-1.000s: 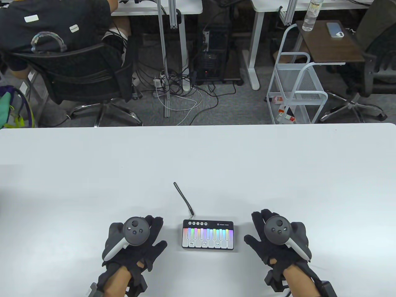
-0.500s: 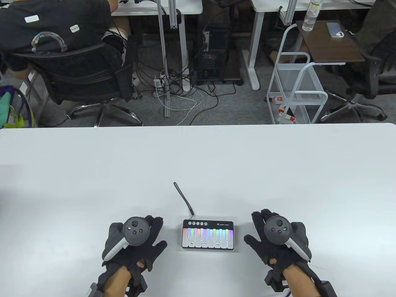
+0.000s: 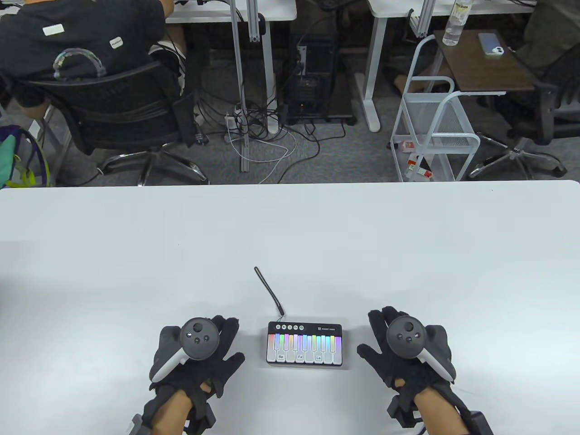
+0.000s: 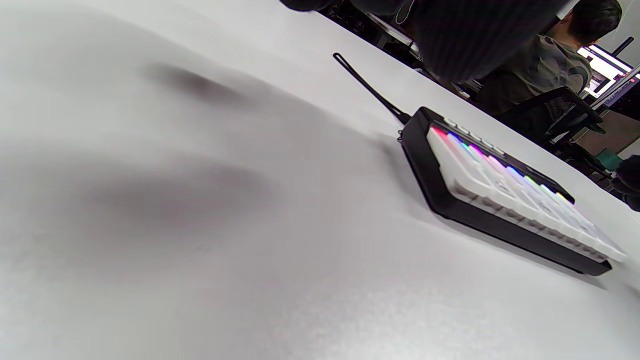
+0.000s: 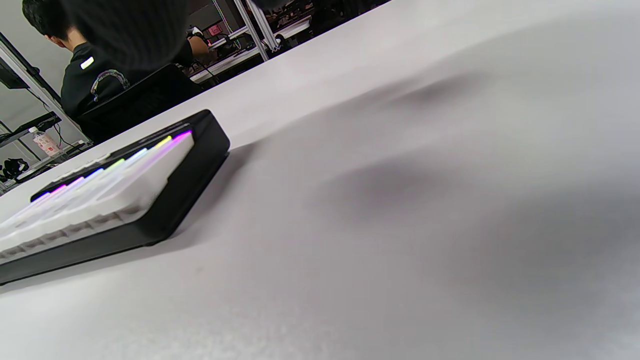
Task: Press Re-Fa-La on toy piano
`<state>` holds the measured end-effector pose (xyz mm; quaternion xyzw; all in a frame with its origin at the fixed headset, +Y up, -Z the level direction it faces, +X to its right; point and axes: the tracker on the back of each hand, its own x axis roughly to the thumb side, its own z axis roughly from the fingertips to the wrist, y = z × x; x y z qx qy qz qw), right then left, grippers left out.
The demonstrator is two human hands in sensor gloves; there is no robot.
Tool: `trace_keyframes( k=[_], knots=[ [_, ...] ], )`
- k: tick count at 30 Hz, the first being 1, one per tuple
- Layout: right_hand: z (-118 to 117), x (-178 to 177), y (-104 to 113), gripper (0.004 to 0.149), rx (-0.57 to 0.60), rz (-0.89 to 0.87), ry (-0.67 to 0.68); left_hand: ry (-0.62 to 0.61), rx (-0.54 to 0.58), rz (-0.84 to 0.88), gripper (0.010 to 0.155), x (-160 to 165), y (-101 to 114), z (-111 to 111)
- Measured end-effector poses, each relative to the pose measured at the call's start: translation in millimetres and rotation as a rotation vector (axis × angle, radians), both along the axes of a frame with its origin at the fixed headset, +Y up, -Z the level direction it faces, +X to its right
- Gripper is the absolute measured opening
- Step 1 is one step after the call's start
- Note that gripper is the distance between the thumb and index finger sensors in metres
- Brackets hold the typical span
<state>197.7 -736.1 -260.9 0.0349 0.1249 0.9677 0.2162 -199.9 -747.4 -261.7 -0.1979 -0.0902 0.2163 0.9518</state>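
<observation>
Table view: the small black toy piano with rainbow-lit white keys is sat on the white counter, between 2 hands laid flat, fingers spread, left hand and right hand touching nothing. Left wrist view: piano is seen side-on. Right wrist view: same piano.

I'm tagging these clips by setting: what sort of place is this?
Probably an office or lab: a seated person in an office chair, a desktop computer with tangled cables under desks, and a white table carrying only a toy piano.
</observation>
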Motion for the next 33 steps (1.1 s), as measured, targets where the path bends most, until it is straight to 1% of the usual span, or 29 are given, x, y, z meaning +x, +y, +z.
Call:
trace_keyframes(
  k=[6,12,16,23,33],
  knots=[
    [0,-1,0,0.079,0.000,0.003,0.005,0.000,0.000,0.000,0.077,0,0,0],
    [2,-15,6,0.079,0.033,0.030,0.065,-0.001,0.000,0.000,0.077,-1,0,1],
    [5,-36,12,0.079,0.059,0.065,0.138,-0.001,0.001,0.000,0.077,0,0,1],
    [12,-79,20,0.078,0.064,0.111,0.270,-0.002,0.002,0.003,0.077,0,1,0],
    [12,-135,21,0.074,0.068,0.186,0.409,-0.003,0.002,0.006,0.077,0,1,0]
  ],
)
